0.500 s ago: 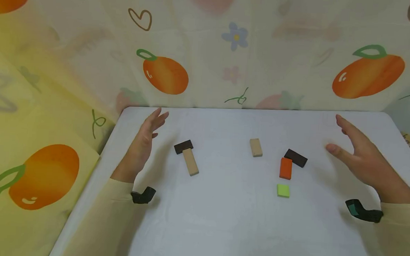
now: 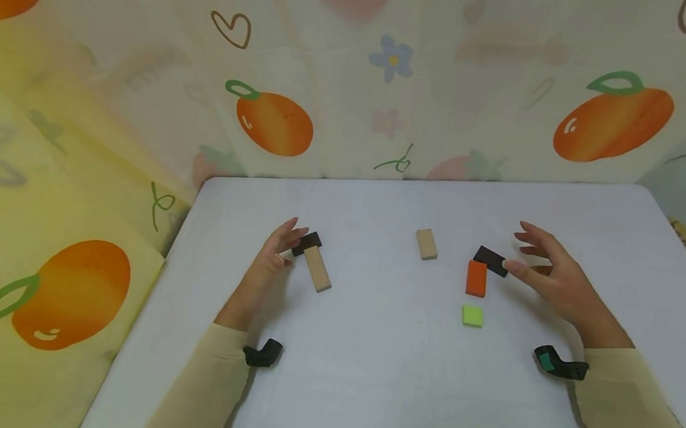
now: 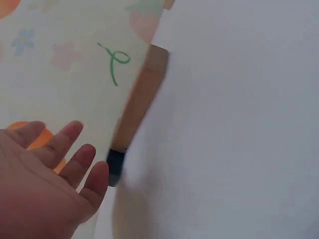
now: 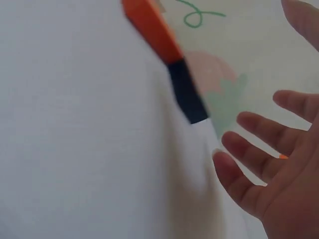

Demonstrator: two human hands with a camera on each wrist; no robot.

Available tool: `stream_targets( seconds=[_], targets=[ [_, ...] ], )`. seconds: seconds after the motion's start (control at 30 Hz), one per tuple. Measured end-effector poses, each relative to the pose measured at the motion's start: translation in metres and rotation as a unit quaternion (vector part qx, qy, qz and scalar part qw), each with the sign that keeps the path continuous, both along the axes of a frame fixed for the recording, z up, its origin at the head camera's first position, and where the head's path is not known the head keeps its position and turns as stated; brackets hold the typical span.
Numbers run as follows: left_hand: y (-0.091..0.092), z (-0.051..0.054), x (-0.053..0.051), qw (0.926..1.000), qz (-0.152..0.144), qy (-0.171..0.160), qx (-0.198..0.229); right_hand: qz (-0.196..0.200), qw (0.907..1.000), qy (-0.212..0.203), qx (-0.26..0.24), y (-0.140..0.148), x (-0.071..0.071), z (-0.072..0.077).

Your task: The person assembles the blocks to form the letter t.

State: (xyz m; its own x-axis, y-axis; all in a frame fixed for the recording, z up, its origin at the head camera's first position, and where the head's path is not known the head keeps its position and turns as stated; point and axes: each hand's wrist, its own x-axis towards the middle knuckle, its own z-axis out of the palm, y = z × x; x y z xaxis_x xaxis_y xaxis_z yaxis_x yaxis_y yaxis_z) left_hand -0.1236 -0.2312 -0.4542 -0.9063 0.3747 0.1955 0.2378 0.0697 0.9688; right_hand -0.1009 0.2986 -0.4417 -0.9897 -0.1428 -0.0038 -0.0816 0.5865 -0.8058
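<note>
Head view gave me both of the person's bare hands above a white table [image 2: 369,383], each unclenched and grasping nothing. I saw the left hand [image 2: 266,260] with its fingers loosely parted at the left dark block [image 2: 312,240]; they overlapped it from above, and I could not fairly tell whether any fingertip touched. That block lay crosswise, meeting the far end of a long tan block [image 2: 317,269].

On the other side I had the right hand [image 2: 552,276], fingers spread and slightly bent, its thumb covering a corner of the right dark block [image 2: 490,260] in the head view, though my right wrist view showed the fingers apart from it. The orange block [image 2: 476,279] touched that dark block, and the lime green block [image 2: 472,316] lay just nearer the person, separate from the orange one. Between the two groups I saw a short tan block [image 2: 427,244] by itself, nearer the right-hand group. Beyond the table hung a cloth [image 2: 339,59] printed with oranges.
</note>
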Motion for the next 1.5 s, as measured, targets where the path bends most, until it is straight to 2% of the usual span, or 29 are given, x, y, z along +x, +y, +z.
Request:
stream_targets(
  seconds=[0.2, 0.33, 0.43, 0.57, 0.7, 0.83, 1.03, 1.17, 1.3, 1.5],
  targets=[
    [0.002, -0.013, 0.006, 0.9997, -0.008, -0.015, -0.015, -0.019, 0.9997, 0.012, -0.004, -0.004, 0.002, -0.021],
    [0.0, -0.017, 0.009, 0.9962, 0.017, -0.003, -0.085, -0.033, 0.9993, 0.017, 0.008, -0.005, 0.003, -0.028],
    [0.001, -0.016, 0.007, 0.9859, 0.042, 0.023, -0.16, -0.041, 0.9989, 0.009, 0.02, -0.005, 0.003, -0.028],
    [0.001, -0.015, 0.003, 0.9696, 0.054, 0.041, -0.235, -0.042, 0.9982, 0.014, 0.04, -0.005, 0.0, -0.027],
    [0.002, -0.014, 0.0, 0.9553, 0.052, 0.036, -0.289, -0.035, 0.9962, 0.048, 0.063, -0.005, -0.004, -0.027],
    [0.006, -0.012, -0.001, 0.9461, 0.041, 0.031, -0.32, -0.029, 0.9944, 0.072, 0.072, -0.004, -0.005, -0.027],
    [0.009, -0.013, 0.003, 0.9378, 0.046, 0.037, -0.342, -0.023, 0.993, 0.079, 0.085, -0.006, -0.006, -0.031],
    [0.008, -0.015, 0.008, 0.9363, 0.047, 0.04, -0.346, -0.025, 0.9912, 0.086, 0.097, -0.009, -0.004, -0.034],
    [0.009, -0.013, 0.013, 0.9384, 0.044, 0.054, -0.339, -0.026, 0.991, 0.088, 0.097, -0.011, -0.001, -0.034],
    [0.015, -0.01, 0.015, 0.943, 0.032, 0.072, -0.323, -0.034, 0.9912, 0.083, 0.097, -0.012, 0.0, -0.03]
  ],
)
